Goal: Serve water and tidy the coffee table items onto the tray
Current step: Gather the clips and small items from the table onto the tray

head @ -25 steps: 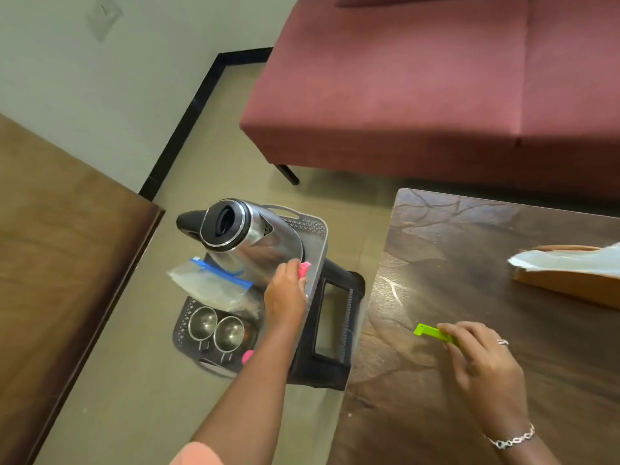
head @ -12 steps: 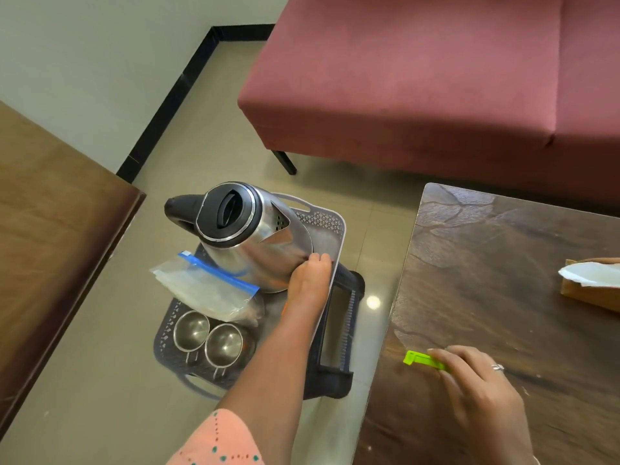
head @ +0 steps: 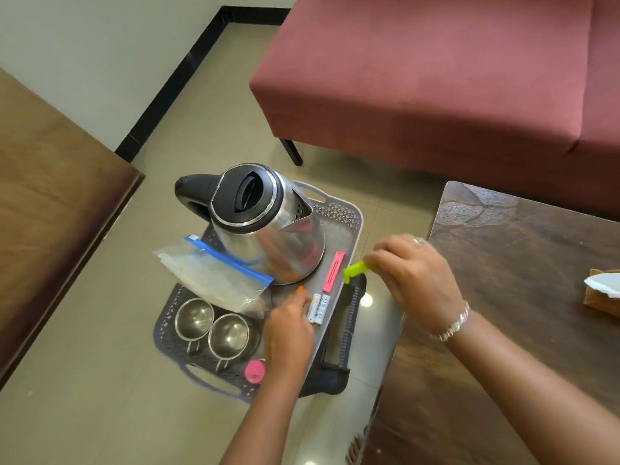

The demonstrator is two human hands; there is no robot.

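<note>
A grey perforated tray [head: 339, 209] sits on a black stool [head: 339, 333] beside the coffee table [head: 523, 263]. It carries a steel kettle [head: 265, 226], a zip bag [head: 214, 276], two steel cups [head: 194, 318] [head: 229, 333], a pink clip [head: 332, 271], two batteries [head: 318, 307] and a pink round cap [head: 255, 370]. My right hand [head: 412, 280] pinches a green clip [head: 355, 270] over the tray's right rim. My left hand [head: 288, 330] is low over the tray beside the batteries, its back to the camera. A small orange piece [head: 301, 289] sticks out at its fingertips.
A maroon sofa [head: 436, 78] stands behind the stool and coffee table. A brown wooden table [head: 50, 196] fills the left side. A tissue box [head: 600, 293] sits on the coffee table's right edge. Tiled floor surrounds the stool.
My right hand lifted the green clip off the coffee table and carried it left to the tray. My left hand let go of the pink clip and drew back toward the batteries.
</note>
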